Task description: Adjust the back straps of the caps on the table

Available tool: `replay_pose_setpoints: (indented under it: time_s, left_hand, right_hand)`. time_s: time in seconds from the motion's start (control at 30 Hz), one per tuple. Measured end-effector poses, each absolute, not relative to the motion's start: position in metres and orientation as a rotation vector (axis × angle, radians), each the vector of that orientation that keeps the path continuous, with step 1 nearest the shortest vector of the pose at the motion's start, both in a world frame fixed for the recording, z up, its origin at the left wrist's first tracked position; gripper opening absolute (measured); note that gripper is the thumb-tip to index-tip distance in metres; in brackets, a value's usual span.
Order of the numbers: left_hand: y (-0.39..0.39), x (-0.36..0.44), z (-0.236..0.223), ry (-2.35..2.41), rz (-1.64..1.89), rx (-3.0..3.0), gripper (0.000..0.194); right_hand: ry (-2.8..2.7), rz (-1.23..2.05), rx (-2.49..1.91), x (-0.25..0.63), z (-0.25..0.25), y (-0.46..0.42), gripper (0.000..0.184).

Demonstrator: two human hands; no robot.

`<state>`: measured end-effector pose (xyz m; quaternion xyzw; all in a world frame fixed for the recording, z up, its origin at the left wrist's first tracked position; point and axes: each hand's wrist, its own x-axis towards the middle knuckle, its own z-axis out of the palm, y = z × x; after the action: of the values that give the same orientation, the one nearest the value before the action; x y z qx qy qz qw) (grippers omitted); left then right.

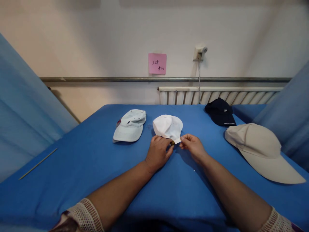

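A white baseball cap [167,125] lies mid-table with its back strap toward me and its brim pointing away to the right. My left hand [159,150] is closed at the strap, thumb and fingers pinched beside a small brass-coloured buckle [172,142]. From the other side my right hand [193,146] pinches the strap's free end between thumb and fingertips. A short stretch of white strap shows between the two hands. Part of the cap's rear edge is hidden behind my left fingers.
A pale blue cap [130,125] sits to the left. On the right are a navy cap [220,112] and a large beige cap [262,148]. A thin stick [38,163] lies at the left edge of the blue-covered table [96,154]. Blue curtains [21,106] hang at both sides.
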<state>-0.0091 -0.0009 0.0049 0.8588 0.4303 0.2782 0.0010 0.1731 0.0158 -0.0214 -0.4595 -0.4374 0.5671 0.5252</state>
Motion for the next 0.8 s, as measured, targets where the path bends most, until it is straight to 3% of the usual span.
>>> replay_pose_setpoints:
  time_s: [0.13,0.37,0.8]
  left_hand:
    - [0.000,-0.011,0.004,1.346,0.886,2.714,0.015]
    - [0.000,-0.012,0.001,1.334,0.933,2.723,0.016]
    - [0.004,-0.012,-0.001,1.373,0.996,2.642,0.017]
  right_hand:
    - [-0.897,1.442,-1.133,0.175,-0.023,0.016,0.030]
    - [-0.666,2.039,-0.939,0.173,-0.024,0.007,0.010]
    - [-0.687,1.828,-0.808,0.152,-0.011,-0.007,0.026]
